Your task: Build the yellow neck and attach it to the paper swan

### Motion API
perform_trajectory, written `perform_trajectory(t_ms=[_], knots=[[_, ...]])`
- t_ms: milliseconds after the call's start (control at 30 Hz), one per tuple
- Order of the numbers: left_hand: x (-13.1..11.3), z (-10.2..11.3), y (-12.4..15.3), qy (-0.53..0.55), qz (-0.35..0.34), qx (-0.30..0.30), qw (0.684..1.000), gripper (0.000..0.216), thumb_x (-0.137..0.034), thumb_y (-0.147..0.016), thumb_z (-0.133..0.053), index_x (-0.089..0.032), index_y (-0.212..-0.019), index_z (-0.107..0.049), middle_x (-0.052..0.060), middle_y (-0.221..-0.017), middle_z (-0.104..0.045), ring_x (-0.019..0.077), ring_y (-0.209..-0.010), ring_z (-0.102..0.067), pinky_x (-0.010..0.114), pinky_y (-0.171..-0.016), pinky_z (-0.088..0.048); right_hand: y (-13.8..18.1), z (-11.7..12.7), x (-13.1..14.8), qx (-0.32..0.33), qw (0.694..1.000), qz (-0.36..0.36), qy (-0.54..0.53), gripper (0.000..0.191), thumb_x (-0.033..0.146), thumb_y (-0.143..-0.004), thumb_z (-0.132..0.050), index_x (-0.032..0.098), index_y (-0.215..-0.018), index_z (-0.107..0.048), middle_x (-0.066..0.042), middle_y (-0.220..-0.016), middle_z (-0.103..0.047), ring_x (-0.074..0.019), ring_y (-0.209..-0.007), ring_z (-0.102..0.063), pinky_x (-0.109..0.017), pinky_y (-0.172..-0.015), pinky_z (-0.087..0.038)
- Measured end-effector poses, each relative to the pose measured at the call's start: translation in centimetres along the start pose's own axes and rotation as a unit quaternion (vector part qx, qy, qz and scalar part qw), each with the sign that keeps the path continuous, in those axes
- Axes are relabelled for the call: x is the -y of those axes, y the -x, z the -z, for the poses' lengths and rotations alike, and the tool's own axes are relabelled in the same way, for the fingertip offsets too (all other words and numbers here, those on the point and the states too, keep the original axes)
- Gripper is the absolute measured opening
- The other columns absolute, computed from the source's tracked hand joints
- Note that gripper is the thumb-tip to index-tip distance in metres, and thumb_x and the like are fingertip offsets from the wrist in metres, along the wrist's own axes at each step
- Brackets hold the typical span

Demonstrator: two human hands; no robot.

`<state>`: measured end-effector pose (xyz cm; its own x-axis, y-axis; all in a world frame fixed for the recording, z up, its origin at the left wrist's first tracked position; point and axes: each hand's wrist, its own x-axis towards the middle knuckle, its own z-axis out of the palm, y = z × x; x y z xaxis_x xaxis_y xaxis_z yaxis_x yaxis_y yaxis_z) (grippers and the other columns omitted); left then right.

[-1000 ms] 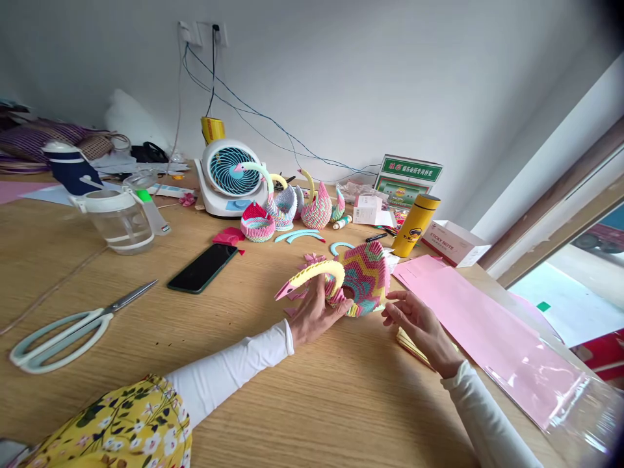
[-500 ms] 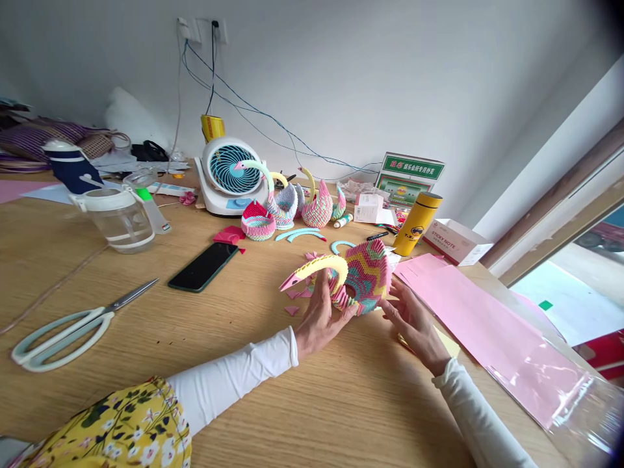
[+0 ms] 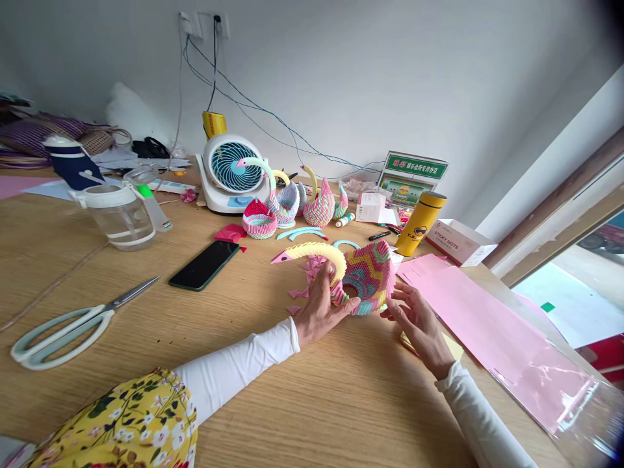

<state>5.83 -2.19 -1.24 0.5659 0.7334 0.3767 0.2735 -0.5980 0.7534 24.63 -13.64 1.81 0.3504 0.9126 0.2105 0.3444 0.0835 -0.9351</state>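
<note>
A paper swan [image 3: 368, 276] made of many folded pieces is tilted just above the table, its hollow body showing pink, yellow and blue zigzag bands. Its curved yellow neck [image 3: 324, 253] ends in a pink beak pointing left. My left hand [image 3: 319, 309] is closed around the base of the neck, with the thumb along the lower front rim. On the other side, my right hand [image 3: 416, 318] has its curled fingertips against the swan's right edge; part of that contact is hidden. Small pink folded paper pieces [image 3: 299, 294] lie left of the swan.
Scissors [image 3: 88, 325], a phone [image 3: 205, 265] and a clear water jug [image 3: 117, 218] are on the left. Behind stand a fan [image 3: 234, 172] and more paper swans [image 3: 319, 201]. To the right are a yellow bottle [image 3: 420, 224], pink paper sheets [image 3: 487, 331] and a sticky-note box [image 3: 461, 242].
The swan has turned and tipped slightly, so more of its hollow inside faces me and its beak sits a little higher and farther left. Both hands stay at it.
</note>
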Motion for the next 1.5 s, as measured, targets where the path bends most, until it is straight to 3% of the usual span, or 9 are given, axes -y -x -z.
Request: perform_trajectory(t_ms=[467, 800, 1000, 1133, 1233, 1333, 1500], knots=[[0.3, -0.1, -0.2, 0.014, -0.009, -0.009, 1.0, 0.081, -0.06, -0.086, -0.052, -0.025, -0.148, -0.012, 0.017, -0.158, -0.018, 0.0362, -0.148, -0.01, 0.056, -0.117, -0.025, 0.0, 0.0, -0.3, 0.003, 1.0, 0.0, -0.01, 0.054, 0.054, -0.086, -0.062, 0.023, -0.127, -0.046, -0.011, -0.114, -0.061, -0.0205, -0.075, -0.068, -0.04, -0.074, -0.055], [-0.5, 0.4, 0.9, -0.015, -0.001, 0.012, 1.0, 0.092, -0.059, -0.085, -0.054, -0.016, -0.151, -0.006, 0.022, -0.158, -0.015, 0.0355, -0.148, -0.007, 0.055, -0.119, -0.019, -0.4, 0.2, -1.0, 0.003, 0.999, 0.01, -0.039, 0.057, 0.053, -0.084, -0.066, 0.024, -0.128, -0.043, -0.012, -0.114, -0.063, -0.0244, -0.088, -0.069, -0.043, -0.083, -0.054], [-1.1, 0.6, 2.5, -0.029, -0.098, -0.047, 0.994, 0.087, -0.033, -0.087, -0.059, -0.031, -0.151, 0.0, 0.012, -0.153, -0.027, 0.0284, -0.145, -0.024, 0.048, -0.115, -0.032, -1.2, 0.5, -1.8, -0.093, 0.994, 0.008, -0.059, 0.052, 0.056, -0.082, -0.066, 0.021, -0.117, -0.052, -0.012, -0.111, -0.065, -0.0241, -0.09, -0.068, -0.042, -0.082, -0.055], [-1.3, 0.6, 2.6, -0.011, -0.089, -0.072, 0.993, 0.095, -0.026, -0.08, -0.068, -0.037, -0.15, -0.004, 0.01, -0.152, -0.027, 0.0273, -0.139, -0.034, 0.048, -0.111, -0.037, -1.1, 0.4, -1.3, -0.104, 0.994, -0.007, -0.044, 0.046, 0.057, -0.085, -0.06, 0.02, -0.112, -0.057, -0.01, -0.104, -0.068, -0.0248, -0.093, -0.067, -0.042, -0.084, -0.055], [-1.1, 0.5, 2.1, -0.002, -0.081, -0.088, 0.993, 0.102, -0.033, -0.076, -0.075, -0.036, -0.149, -0.004, 0.01, -0.155, -0.022, 0.0298, -0.144, -0.023, 0.05, -0.115, -0.032, -0.8, 0.3, -0.7, -0.098, 0.995, -0.003, -0.013, 0.044, 0.058, -0.088, -0.056, 0.019, -0.109, -0.059, -0.01, -0.102, -0.071, -0.0251, -0.092, -0.068, -0.041, -0.082, -0.055], [-0.9, 0.5, 1.6, 0.017, -0.092, -0.067, 0.993, 0.104, -0.041, -0.078, -0.073, -0.032, -0.15, 0.001, 0.011, -0.159, -0.013, 0.0299, -0.148, -0.011, 0.05, -0.12, -0.024, -0.7, 0.2, -0.2, -0.094, 0.996, 0.005, 0.009, 0.043, 0.057, -0.089, -0.053, 0.018, -0.106, -0.061, -0.01, -0.103, -0.072, -0.0257, -0.095, -0.068, -0.039, -0.082, -0.056], [-1.0, 0.2, 1.2, 0.047, -0.073, -0.028, 0.996, 0.093, -0.04, -0.086, -0.064, -0.037, -0.15, 0.002, 0.007, -0.161, -0.012, 0.0282, -0.149, -0.01, 0.047, -0.12, -0.025, -0.6, 0.2, 0.4, -0.067, 0.998, 0.004, 0.0, 0.048, 0.059, -0.089, -0.052, 0.018, -0.111, -0.063, -0.011, -0.107, -0.071, -0.028, -0.1, -0.067, -0.042, -0.086, -0.055]])
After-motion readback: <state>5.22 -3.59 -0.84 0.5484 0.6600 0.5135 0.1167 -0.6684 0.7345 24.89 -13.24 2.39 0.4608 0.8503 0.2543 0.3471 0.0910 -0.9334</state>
